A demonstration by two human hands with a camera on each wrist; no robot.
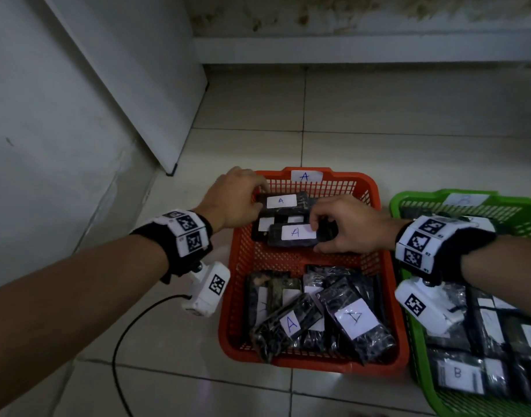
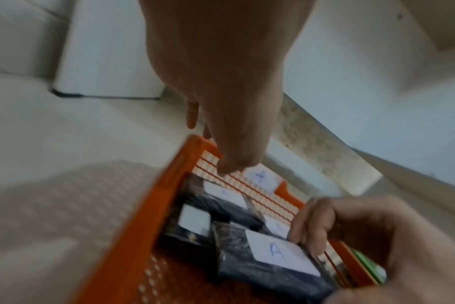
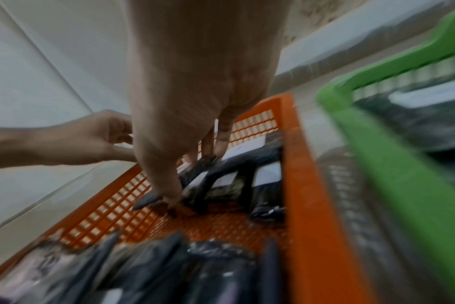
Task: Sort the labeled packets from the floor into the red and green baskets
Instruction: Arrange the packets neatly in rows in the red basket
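**Both hands at the far end of the red basket**

The floor (image 1: 378, 115) is pale glossy tile with thin dark grout lines. A stained wall (image 1: 363, 16) runs along the far side above a light skirting ledge (image 1: 348, 51). On the left stands a white panel (image 1: 132, 85) with a dark foot at its corner, and a plain wall (image 1: 32, 130) fills the near left. A black cable (image 1: 122, 341) curls over the tiles from the left wrist camera.

The red basket (image 1: 231, 296) sits on the floor, a tag marked A on its far rim. Just beside it on the right is the green basket (image 1: 408, 335), its tag marked B and dark packets with white labels inside, one reading B.

Dark packets fill the near end of the red basket, two showing A labels. At the far end lies a smaller stack. The left hand (image 1: 231, 200) reaches over the left rim, fingers curled onto the end of the far packet (image 1: 282, 203), labelled A; whether they grip it or only touch it I cannot tell. The right hand (image 1: 345, 224) pinches the right end of the near packet (image 1: 294, 234), also labelled A, thumb below and fingers above. This packet lies across the stack, within the basket's walls. The right wrist view shows the thumb low by the mesh bottom.
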